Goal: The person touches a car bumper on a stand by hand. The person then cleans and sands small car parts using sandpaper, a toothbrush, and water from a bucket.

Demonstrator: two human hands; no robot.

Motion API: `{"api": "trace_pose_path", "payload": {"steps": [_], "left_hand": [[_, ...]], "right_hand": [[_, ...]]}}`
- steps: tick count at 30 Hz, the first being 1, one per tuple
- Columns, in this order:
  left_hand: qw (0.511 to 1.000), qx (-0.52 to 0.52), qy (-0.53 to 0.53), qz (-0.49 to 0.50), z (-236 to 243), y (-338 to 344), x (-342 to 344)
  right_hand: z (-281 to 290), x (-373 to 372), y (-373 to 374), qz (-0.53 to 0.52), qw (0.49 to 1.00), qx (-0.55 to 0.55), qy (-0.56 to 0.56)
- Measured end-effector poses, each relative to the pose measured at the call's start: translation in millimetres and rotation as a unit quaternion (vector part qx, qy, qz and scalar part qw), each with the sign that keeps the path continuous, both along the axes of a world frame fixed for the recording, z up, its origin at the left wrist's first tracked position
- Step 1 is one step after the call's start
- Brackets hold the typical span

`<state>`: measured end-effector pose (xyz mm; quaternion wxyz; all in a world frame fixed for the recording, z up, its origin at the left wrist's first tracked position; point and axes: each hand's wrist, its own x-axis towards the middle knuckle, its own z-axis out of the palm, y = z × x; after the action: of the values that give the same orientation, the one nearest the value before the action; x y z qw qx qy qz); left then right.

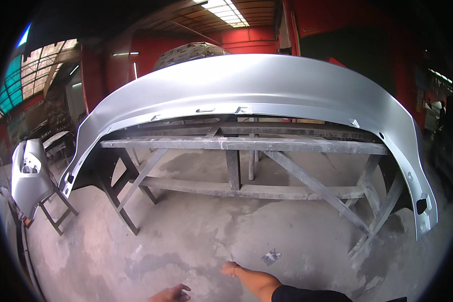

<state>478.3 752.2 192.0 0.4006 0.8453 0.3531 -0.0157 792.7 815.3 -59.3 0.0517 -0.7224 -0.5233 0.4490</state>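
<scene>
A large silver curved bumper panel (267, 75) rests across a grey wooden stand (297, 146). My right hand (229, 268) is low in the middle, below the stand, fingers closed; whatever it holds is too small to make out. My left hand (171, 294) is at the lower edge, partly cut off, fingers curled around something dark that I cannot make out. Neither hand touches the panel.
A smaller silver part (25, 186) sits on a dark stand (60, 216) at the left. A covered shape (186, 54) stands behind the panel, before red walls. A small flat scrap (271, 256) lies on the stained concrete floor (307, 236).
</scene>
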Motion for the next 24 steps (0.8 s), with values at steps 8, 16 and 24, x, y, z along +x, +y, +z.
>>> {"api": "trace_pose_path", "payload": {"steps": [8, 16, 24], "left_hand": [[0.996, -0.03, 0.088, -0.014, 3, 3, 2], [0.995, -0.011, 0.093, -0.02, 11, 1, 4], [0.996, -0.013, 0.087, -0.016, 10, 0, 2]], "right_hand": [[-13, 5, 1, -0.017, 1.0, 0.009, 0.003], [-20, 5, 2, -0.028, 0.999, 0.023, 0.019], [-14, 5, 3, -0.034, 0.999, -0.023, 0.01]]}}
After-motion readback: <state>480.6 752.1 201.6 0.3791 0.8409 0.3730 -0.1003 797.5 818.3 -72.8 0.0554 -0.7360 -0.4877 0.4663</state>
